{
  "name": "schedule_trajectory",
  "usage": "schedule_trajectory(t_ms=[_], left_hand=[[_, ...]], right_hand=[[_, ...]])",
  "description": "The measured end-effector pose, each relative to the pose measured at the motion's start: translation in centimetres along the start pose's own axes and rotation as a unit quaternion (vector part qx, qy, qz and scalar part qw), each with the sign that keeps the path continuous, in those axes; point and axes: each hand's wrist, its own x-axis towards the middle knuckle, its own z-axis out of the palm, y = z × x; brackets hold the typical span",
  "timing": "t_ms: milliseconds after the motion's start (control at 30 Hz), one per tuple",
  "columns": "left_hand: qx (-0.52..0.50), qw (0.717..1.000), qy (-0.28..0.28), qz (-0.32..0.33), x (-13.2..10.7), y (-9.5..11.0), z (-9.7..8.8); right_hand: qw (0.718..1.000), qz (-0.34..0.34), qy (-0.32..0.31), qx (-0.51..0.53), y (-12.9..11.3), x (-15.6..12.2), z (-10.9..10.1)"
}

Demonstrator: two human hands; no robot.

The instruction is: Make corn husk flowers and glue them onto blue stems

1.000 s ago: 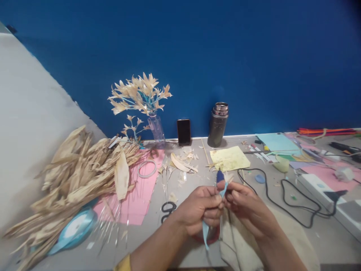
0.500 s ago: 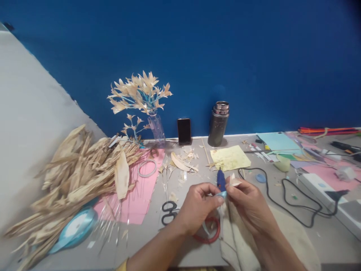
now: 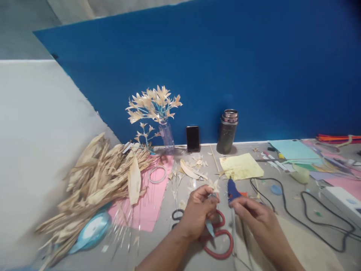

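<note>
My left hand is closed in a pinch on a small corn-husk flower wrapped with light blue ribbon, whose tail hangs below the fingers. My right hand is a short way to the right, its fingers curled at the handle of a blue glue gun that lies on the table with its nozzle pointing away from me. Red-handled scissors lie under and between the two hands.
A pile of dried husks and a blue ribbon spool lie at the left. Black scissors, pink paper, a vase of husk flowers, a phone, a flask, yellow paper and a black cable surround the hands.
My hands have come apart: the right one left the flower and went to the glue gun, the left one kept the flower. The camera tilted up and shifted left.
</note>
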Motion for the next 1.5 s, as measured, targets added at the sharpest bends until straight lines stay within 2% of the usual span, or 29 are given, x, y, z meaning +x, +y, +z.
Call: schedule_trajectory(t_ms=[100,233,300,400,533,667,767,900,1000,1167,1300,1500], left_hand=[[0.106,0.991,0.013,0.086,0.0,1.3,-0.4],[0.246,0.933,0.038,0.259,0.4,3.8,-0.9],[0.266,0.917,0.050,0.293,0.9,4.3,-1.4],[0.198,0.944,0.067,0.255,2.1,3.8,-2.4],[0.086,0.981,0.060,0.161,3.3,2.0,-3.7],[0.040,0.991,0.032,0.125,3.6,1.1,-4.1],[0.021,0.994,0.023,0.109,3.6,1.0,-4.0],[0.041,0.994,0.023,0.101,3.6,1.1,-3.7],[0.096,0.988,0.051,0.110,3.4,1.3,-3.6],[0.181,0.964,0.103,0.166,3.1,1.2,-3.4],[0.186,0.961,0.108,0.172,3.0,0.9,-3.1],[0.178,0.961,0.142,0.154,3.0,1.3,-2.7]], right_hand=[[0.995,-0.059,-0.030,-0.071,-1.1,1.2,0.2],[0.979,-0.143,-0.086,-0.113,-4.1,4.1,0.2],[0.975,-0.162,-0.110,-0.107,-4.8,5.3,0.7],[0.976,-0.168,-0.105,-0.089,-3.6,6.3,2.3],[0.983,-0.154,-0.058,-0.076,0.2,6.4,4.7],[0.978,-0.171,-0.110,-0.047,2.3,6.1,5.5],[0.972,-0.186,-0.139,-0.026,2.5,6.2,5.5],[0.970,-0.197,-0.142,-0.015,2.6,6.5,5.6],[0.971,-0.201,-0.124,-0.022,2.9,6.6,5.6],[0.977,-0.197,-0.083,-0.017,3.0,6.6,5.5],[0.983,-0.165,-0.073,-0.029,2.7,6.5,5.6],[0.994,-0.060,-0.095,0.006,2.6,6.4,6.0]])
